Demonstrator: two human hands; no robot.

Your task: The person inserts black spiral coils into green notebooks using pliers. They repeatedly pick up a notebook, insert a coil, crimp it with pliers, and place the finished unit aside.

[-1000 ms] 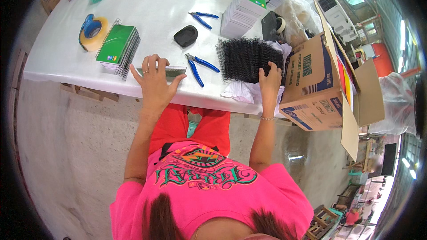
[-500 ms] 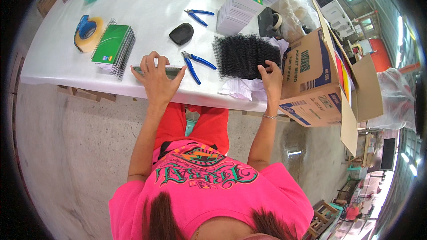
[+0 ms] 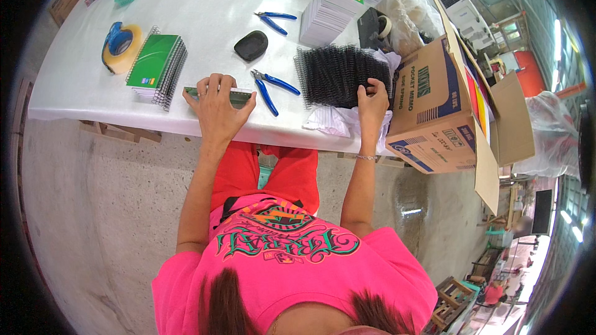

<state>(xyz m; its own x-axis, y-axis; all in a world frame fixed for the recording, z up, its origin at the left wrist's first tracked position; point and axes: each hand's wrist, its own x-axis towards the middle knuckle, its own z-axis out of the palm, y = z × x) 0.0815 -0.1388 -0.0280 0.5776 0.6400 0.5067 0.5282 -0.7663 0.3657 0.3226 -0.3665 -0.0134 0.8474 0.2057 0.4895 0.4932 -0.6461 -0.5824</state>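
My left hand is closed over a small memo pad, fingers across its far side and thumb at its right end, close to the table's front edge. Much of the pad lies hidden under the hand. At the right, my right hand has its thumb and fingers pinched at the right part of a pile of black spiral binding coils. The coils rest on crumpled white paper. Between the hands lie blue-handled cutting pliers, their jaws pointing away from me.
Left of my left hand stand green-covered spiral notebooks and a tape roll. Farther off are a black rounded object, more pliers and a notebook stack. An open cardboard box borders my right hand.
My right hand has shifted slightly left and its fingers have curled in more at the coils. The left hand keeps its hold on the memo pad, its fingers drawn closer together.
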